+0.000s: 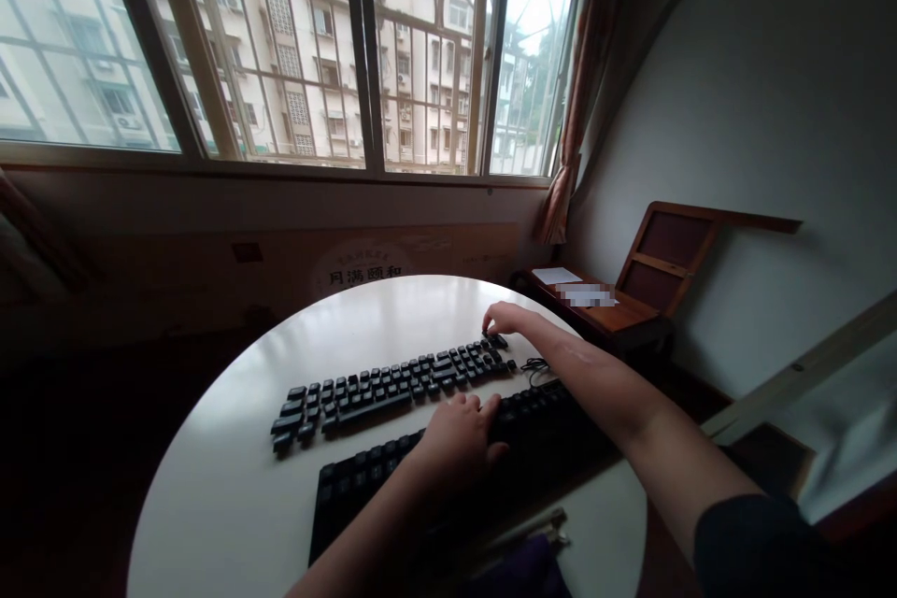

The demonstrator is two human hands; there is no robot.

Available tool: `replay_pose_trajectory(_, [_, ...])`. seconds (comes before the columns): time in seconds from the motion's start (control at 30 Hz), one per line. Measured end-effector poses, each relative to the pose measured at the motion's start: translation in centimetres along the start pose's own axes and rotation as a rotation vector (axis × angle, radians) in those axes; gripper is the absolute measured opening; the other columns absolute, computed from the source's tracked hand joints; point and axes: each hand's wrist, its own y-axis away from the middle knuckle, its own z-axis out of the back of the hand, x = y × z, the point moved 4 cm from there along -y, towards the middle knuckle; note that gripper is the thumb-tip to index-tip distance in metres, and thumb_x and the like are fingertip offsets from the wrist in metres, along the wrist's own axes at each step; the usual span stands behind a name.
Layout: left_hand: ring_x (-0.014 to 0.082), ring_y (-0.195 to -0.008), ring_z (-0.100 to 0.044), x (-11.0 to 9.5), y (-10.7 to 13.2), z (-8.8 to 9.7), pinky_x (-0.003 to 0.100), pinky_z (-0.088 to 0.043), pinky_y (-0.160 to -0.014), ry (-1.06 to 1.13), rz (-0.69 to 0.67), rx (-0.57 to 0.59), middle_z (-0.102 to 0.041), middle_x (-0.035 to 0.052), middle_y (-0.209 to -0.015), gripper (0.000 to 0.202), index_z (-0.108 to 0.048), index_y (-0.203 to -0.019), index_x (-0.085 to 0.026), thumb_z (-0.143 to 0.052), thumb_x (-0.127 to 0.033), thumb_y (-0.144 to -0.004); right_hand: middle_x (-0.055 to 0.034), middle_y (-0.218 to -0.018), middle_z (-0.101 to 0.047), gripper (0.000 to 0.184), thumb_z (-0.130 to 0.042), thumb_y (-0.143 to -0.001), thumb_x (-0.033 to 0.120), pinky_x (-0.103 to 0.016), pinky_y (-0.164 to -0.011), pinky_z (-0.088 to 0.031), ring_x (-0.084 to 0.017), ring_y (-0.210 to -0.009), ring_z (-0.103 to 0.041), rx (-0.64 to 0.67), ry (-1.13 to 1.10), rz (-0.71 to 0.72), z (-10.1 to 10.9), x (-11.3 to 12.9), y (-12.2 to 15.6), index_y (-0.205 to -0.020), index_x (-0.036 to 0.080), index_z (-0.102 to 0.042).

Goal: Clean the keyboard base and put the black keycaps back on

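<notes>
A black keyboard [382, 462] lies near me on the round white table. My left hand [463, 434] rests on its upper edge, fingers apart and holding nothing. Beyond it, loose black keycaps [392, 383] are laid out in rows like a keyboard layout. At the far right end of those rows my right hand [505, 318] reaches down, thumb and fingers pinched on a small dark keycap [487, 334]. My right forearm hides part of the keyboard's right end.
A black cable [536, 369] lies coiled between the rows and the keyboard. Close to me are a metallic tool [539, 528] and purple cloth [525, 570]. A wooden chair [648, 290] holding papers stands right of the round table [203, 476], with barred windows [420, 93] beyond.
</notes>
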Motion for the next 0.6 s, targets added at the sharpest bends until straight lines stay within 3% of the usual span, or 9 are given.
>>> replay_pose_trajectory(0.1, [0.0365,-0.113,-0.056,0.1,-0.1,-0.1,0.047,-0.047,-0.094,0.005,-0.001,0.005,-0.063,0.0168,-0.124,0.072,-0.04,-0.149,-0.019,-0.054,-0.051,-0.086,-0.0076,-0.114,-0.068,0.023,-0.063,-0.095,0.035,-0.042,-0.092,-0.052,-0.022,-0.103,-0.064,-0.062,-0.018,0.009,0.6,0.3,0.1,-0.108,0.017,-0.068])
replay_pose_trajectory(0.27, [0.0384,-0.116,-0.054,0.0,-0.2,0.0,0.05,-0.046,-0.095,0.009,-0.006,0.031,-0.06,0.0189,-0.128,0.072,-0.039,-0.15,-0.018,-0.052,-0.05,-0.088,-0.0064,-0.12,-0.07,0.021,-0.067,-0.089,0.028,-0.03,-0.097,-0.045,-0.024,-0.112,-0.063,-0.22,-0.106,0.067,3.3,-0.7,2.7,-0.107,0.022,-0.075])
replay_pose_trajectory(0.43, [0.037,-0.115,-0.055,-0.3,-0.2,0.4,0.048,-0.046,-0.095,-0.015,-0.02,0.034,-0.061,0.0187,-0.128,0.069,-0.039,-0.15,-0.016,-0.049,-0.048,-0.09,-0.0037,-0.108,-0.075,0.022,-0.068,-0.086,0.03,-0.026,-0.09,-0.047,-0.022,-0.103,-0.067,-0.206,-0.22,0.144,4.2,-4.2,9.8,-0.105,0.024,-0.077])
replay_pose_trajectory(0.6, [0.0355,-0.113,-0.056,-0.3,-0.3,0.3,0.045,-0.046,-0.094,-0.033,-0.022,0.031,-0.062,0.018,-0.126,0.069,-0.039,-0.151,-0.016,-0.048,-0.048,-0.09,-0.0065,-0.098,-0.076,0.026,-0.064,-0.086,0.03,-0.024,-0.077,-0.051,-0.02,-0.089,-0.071,-0.142,-0.327,0.115,1.3,-7.5,17.4,-0.105,0.019,-0.077])
